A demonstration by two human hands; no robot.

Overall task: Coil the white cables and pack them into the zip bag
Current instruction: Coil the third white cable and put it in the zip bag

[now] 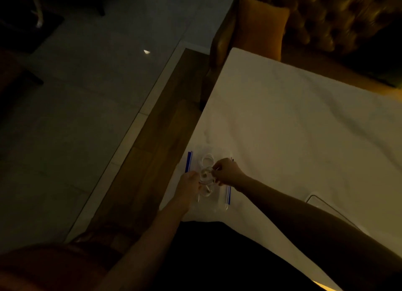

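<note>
Cable (206, 175) is held over the bag (217, 199) at the table (282, 127) edge: loops gripped in the left hand (188, 183), a strand pinched by the right hand (226, 171), seemingly so the coil is kept tight.

**One head camera, looking steeply down**

The single wide-angle view sits on the person's head and faces forward and down, rolled to one side. It hangs close over the table's (282, 127) near corner. The left hand (188, 182) and right hand (227, 171) meet at the cables (205, 175) below centre. Floor (87, 95) fills the left, a chair (326, 19) the top right.
</note>
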